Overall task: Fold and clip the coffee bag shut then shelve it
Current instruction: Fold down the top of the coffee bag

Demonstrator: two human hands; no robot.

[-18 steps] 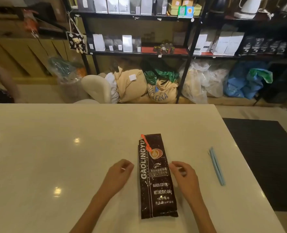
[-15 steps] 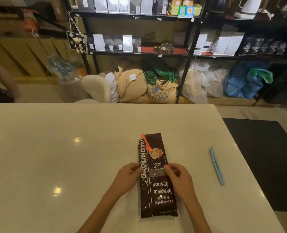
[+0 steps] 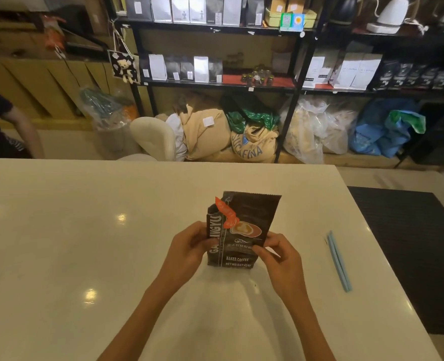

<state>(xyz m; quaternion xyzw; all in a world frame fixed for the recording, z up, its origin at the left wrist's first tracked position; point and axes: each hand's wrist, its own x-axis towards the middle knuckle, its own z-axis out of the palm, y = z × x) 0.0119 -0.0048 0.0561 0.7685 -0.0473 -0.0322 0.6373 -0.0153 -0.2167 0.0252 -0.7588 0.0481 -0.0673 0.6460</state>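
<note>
A dark brown coffee bag (image 3: 244, 225) with white lettering and an orange tag stands upright on the white table (image 3: 85, 256), its flat top edge pointing up. My left hand (image 3: 187, 251) grips the bag's left side. My right hand (image 3: 280, 261) pinches its right edge at mid height. A long light blue clip (image 3: 339, 261) lies flat on the table to the right of the bag, apart from both hands.
Black shelves (image 3: 215, 83) with white and dark coffee bags stand behind the table. Sacks and plastic bags (image 3: 254, 142) are piled on the floor beneath them. A person's arm (image 3: 25, 131) shows at far left. A black mat (image 3: 411, 243) lies right of the table.
The bag lay flat on the table with my hands at its sides. Both hands have taken hold of it and raised it upright.
</note>
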